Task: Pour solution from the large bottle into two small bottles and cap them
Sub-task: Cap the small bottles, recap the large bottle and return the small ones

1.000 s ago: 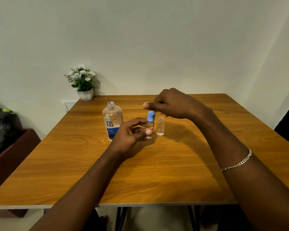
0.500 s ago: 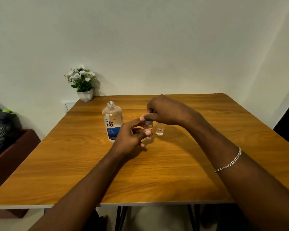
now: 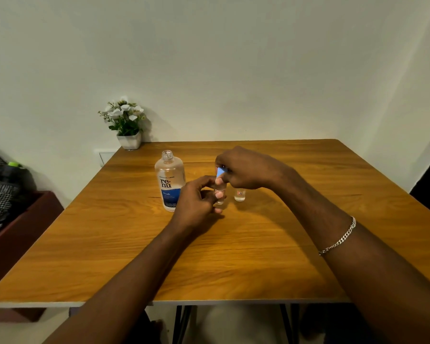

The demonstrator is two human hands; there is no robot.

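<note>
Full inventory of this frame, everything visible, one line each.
large bottle: 1, clear, blue label, uncapped, table centre-left
held small bottle: 1, clear, right of large bottle
blue cap: 1, blue, above held small bottle
second small bottle: 1, clear, further right, top hidden
table: 1, wooden
potted plant: 1, white flowers, far-left corner
bracelet: 1, silver, right wrist
left hand: grips held small bottle
right hand: pinches blue cap

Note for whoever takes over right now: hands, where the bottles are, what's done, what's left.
Left hand grips the first small bottle, upright on the table.
Right hand pinches the blue cap at its top; seating unclear.
Second small bottle stands just right, top hidden behind that hand.
Large bottle stands left, uncapped.
Fill levels unreadable.
Left: seat this cap, check and cap the second.
</note>
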